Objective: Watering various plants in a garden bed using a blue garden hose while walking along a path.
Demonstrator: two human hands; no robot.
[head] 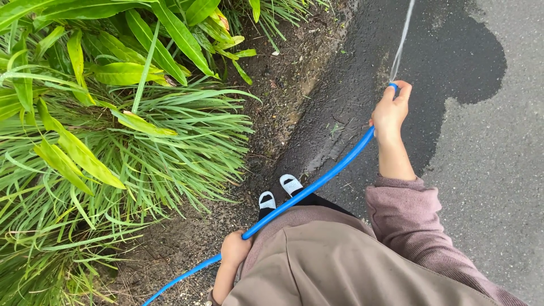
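A: The right hand grips the outlet end of the long, thin, blue plastic hose, with a thumb or finger pressed at the mouth so a narrow jet of water shoots away from it over the dark, wet asphalt pavement.

B: And the left hand?

A: It is closed around the same hose further back, low by the hip, with the tube running between the 2 hands in front of the brown skirt.

B: How would you judge good handling here?

A: Keep the fingertip steady on the mouth to hold the jet narrow, and let the left hand feed slack so the hose does not kink or tug.

B: What can't be made out?

A: The opening itself is covered by the fingers, the jet's landing spot is cut off at the top edge, and the hose's far end leaves the frame behind the left hand. The green strap-leaved plants beside the soil strip hide the ground under them.
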